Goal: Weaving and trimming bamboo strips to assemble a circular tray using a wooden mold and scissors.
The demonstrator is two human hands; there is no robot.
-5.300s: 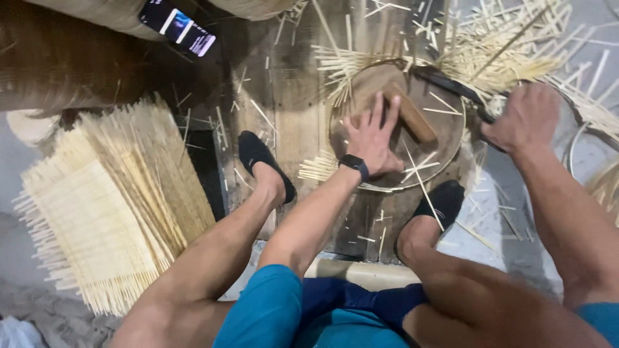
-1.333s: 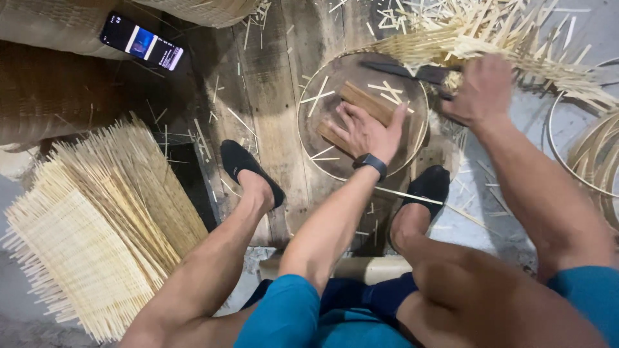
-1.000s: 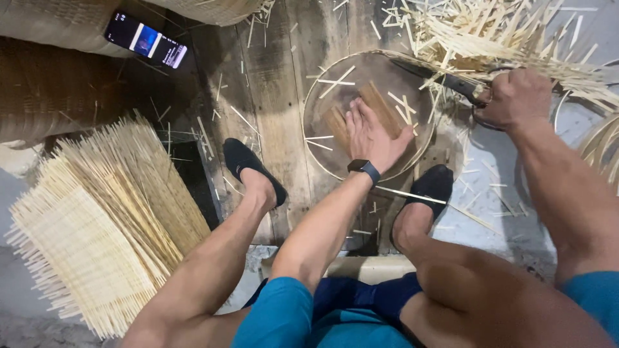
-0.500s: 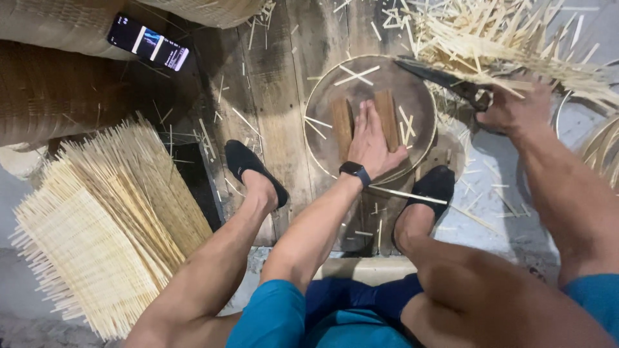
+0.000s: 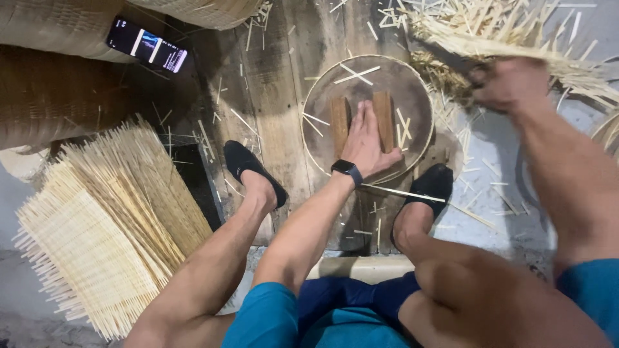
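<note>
My left hand [image 5: 366, 138], with a black watch on the wrist, lies flat on a round wooden block [image 5: 412, 84] ringed by a thin bamboo hoop. Its fingers rest between two upright-lying split wooden pieces [image 5: 339, 119], with the second piece [image 5: 383, 109] on the other side. My right hand [image 5: 509, 84] is raised at the upper right, blurred, shut on the handle of a dark-bladed knife [image 5: 445, 61] that points left over a heap of bamboo slivers [image 5: 509, 32].
A stack of woven bamboo mats [image 5: 103, 225] lies at the left. A phone [image 5: 147, 45] with a lit screen rests on a woven basket [image 5: 58, 26]. My feet in black shoes [image 5: 248, 167] flank the block. Loose slivers litter the wooden boards.
The single piece of wood on the block now lies as two split halves with my left hand between them. My right hand with the knife has lifted away to the upper right.
</note>
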